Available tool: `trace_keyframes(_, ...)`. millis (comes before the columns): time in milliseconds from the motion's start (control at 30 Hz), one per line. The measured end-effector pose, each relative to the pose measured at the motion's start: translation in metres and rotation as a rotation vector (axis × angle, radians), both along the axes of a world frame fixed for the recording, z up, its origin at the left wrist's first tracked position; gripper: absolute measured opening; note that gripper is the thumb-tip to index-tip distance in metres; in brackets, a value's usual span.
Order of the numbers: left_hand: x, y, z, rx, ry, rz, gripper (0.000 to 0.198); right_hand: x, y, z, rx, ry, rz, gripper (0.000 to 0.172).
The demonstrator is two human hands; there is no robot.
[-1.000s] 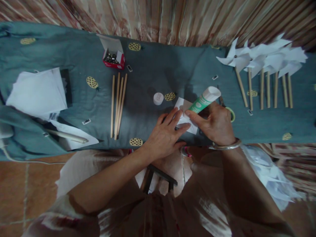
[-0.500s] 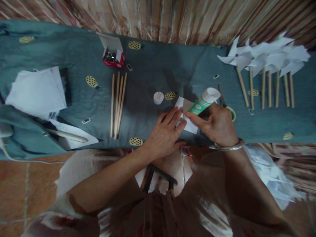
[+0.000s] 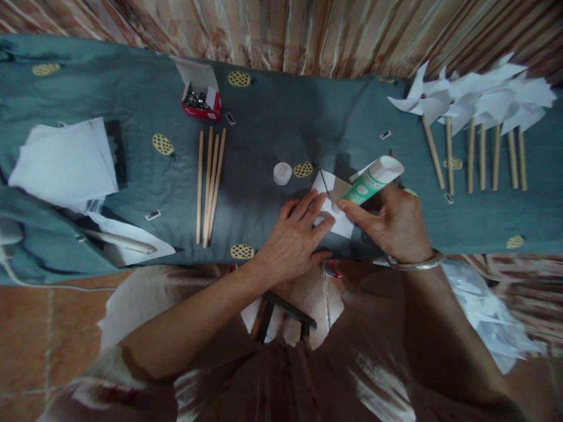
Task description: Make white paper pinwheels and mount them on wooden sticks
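A small white paper [image 3: 342,227] with cut slits lies on the cloth in front of me. My left hand [image 3: 292,240] presses flat on its left part, fingers spread. In my right hand [image 3: 398,220] is a green and white glue stick [image 3: 369,181], tilted, its lower end at the paper's middle. The very tip is hidden by my fingers. Left of the paper stands the white glue cap [image 3: 282,173]. Scissors lie behind my right hand, mostly covered, with a bit of the pale green handle [image 3: 411,192] showing.
Several wooden sticks [image 3: 212,187] lie left of my hands, below a red box [image 3: 202,104] of small metal pieces. A paper stack [image 3: 65,161] is at far left. Several white paper pinwheels [image 3: 477,99] lie at right. A curtain [image 3: 264,35] hangs along the far edge.
My right hand has shifted slightly right with the glue stick, covering more of the scissors. A slit and a lifted flap of the paper now show. My left hand has stayed in place.
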State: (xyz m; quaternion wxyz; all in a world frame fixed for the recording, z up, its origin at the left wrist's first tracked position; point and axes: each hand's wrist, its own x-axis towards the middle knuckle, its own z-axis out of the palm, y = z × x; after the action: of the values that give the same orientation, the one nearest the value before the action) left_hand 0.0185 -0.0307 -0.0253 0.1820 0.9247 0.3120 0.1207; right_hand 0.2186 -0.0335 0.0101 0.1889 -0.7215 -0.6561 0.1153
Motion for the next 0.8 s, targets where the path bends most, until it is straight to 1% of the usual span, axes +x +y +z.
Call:
trace_keyframes(133,0.0,0.0,0.002,-0.019,0.002,-0.002,0.057,0.001,0.001,-0.001,0.018,-0.002,-0.02,0.042)
trace_keyframes(333,0.0,0.0,0.003,-0.036,-0.013,-0.001,0.054,0.001,0.001,-0.004,0.063,-0.013,-0.014,0.037)
trace_keyframes(500,-0.001,0.0,0.003,-0.031,-0.005,-0.006,0.059,0.001,0.003,-0.002,0.027,0.021,-0.04,0.036)
trace_keyframes(567,-0.001,0.0,0.003,-0.031,0.004,-0.01,0.059,0.001,0.004,0.001,0.009,0.114,-0.069,0.038)
trace_keyframes(700,0.0,0.0,0.003,-0.026,0.009,-0.008,0.059,0.001,0.006,0.007,-0.005,0.438,-0.147,0.034)
trace_keyframes(733,0.0,0.0,0.003,-0.026,0.008,-0.006,0.058,0.001,0.006,0.007,0.0,0.495,-0.157,0.032)
trace_keyframes(800,0.0,0.0,0.002,-0.025,0.004,-0.003,0.058,0.001,0.008,0.007,0.009,0.543,-0.16,0.031)
